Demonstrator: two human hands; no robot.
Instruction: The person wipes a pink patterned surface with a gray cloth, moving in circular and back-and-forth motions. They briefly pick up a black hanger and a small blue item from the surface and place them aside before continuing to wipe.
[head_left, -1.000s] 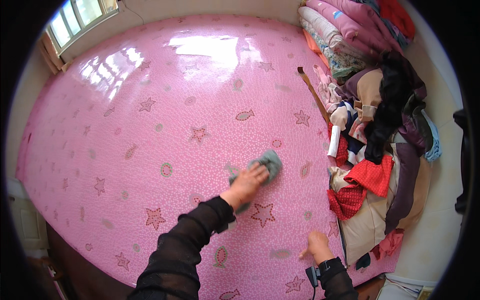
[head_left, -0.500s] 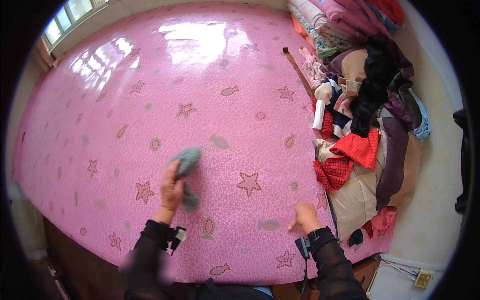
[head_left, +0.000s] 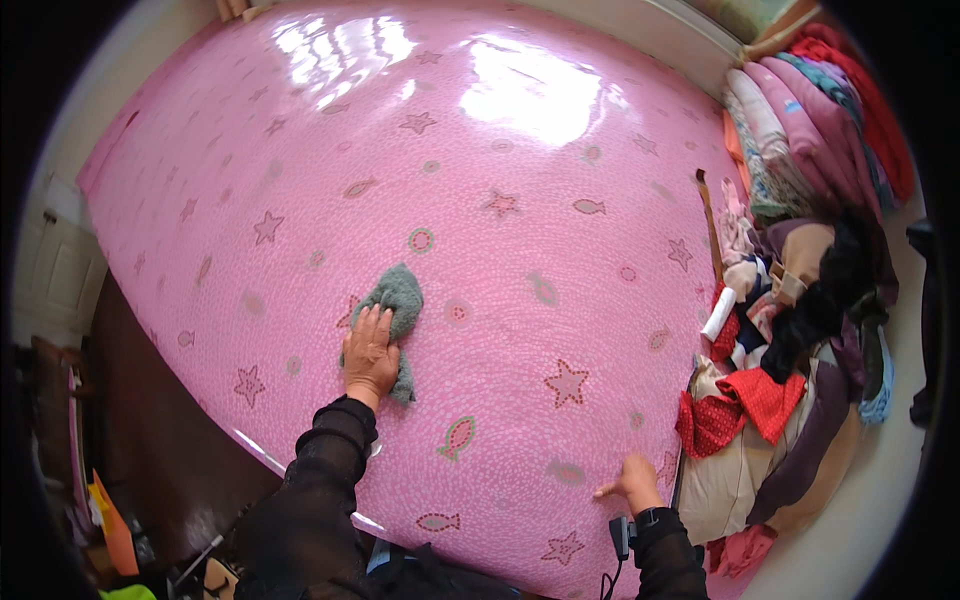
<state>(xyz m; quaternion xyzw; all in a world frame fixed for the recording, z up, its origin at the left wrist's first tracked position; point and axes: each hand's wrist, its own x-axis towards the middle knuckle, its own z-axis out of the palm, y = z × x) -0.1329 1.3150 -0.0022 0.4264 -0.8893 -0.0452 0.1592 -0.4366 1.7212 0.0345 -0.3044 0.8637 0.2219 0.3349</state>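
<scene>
The middle of the grey-green cloth is hidden under my left hand, whose fingers lie stretched over it; with the thumb hard to make out, I cannot tell whether they grip. My right hand rests on the pink sheet, thumb out leftward, its other fingers too foreshortened to read. A mark on the folded quilt is too small to decipher. The cloth lies left of centre on the sheet, long axis running away from me
</scene>
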